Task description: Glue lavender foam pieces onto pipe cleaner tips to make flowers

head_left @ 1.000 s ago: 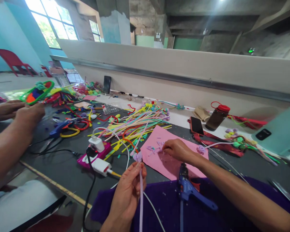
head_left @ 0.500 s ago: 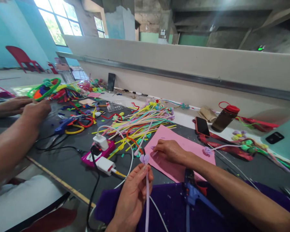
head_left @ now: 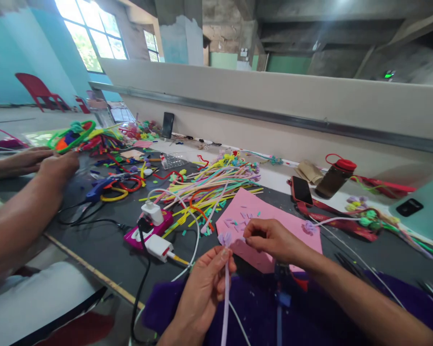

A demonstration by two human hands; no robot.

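My left hand (head_left: 209, 281) pinches the lilac pipe-cleaner flower (head_left: 224, 239) just below its looped head, and its long stem (head_left: 226, 302) hangs down. Close to the right of that head is my right hand (head_left: 270, 239), thumb and fingertips pressed together on a tiny pale piece, seemingly a lilac scrap. Under it lies a pink sheet (head_left: 281, 214) with several short lilac cuttings (head_left: 243, 216) scattered on it. A second lilac flower (head_left: 309, 227) rests at the sheet's right side. A blue glue gun (head_left: 283, 299), mostly hidden by my right forearm, lies on purple cloth (head_left: 252, 307).
A magenta power strip (head_left: 164, 222) with chargers and cables stands left of my hands. Behind lies a heap of coloured pipe cleaners (head_left: 216, 175). A phone (head_left: 301, 191) and red-capped bottle (head_left: 335, 178) are at right. A co-worker's hands (head_left: 57, 161) work at far left.
My right hand has lifted off the sheet and come toward the flower, uncovering the lilac cuttings. My left hand has shifted slightly right with the flower.
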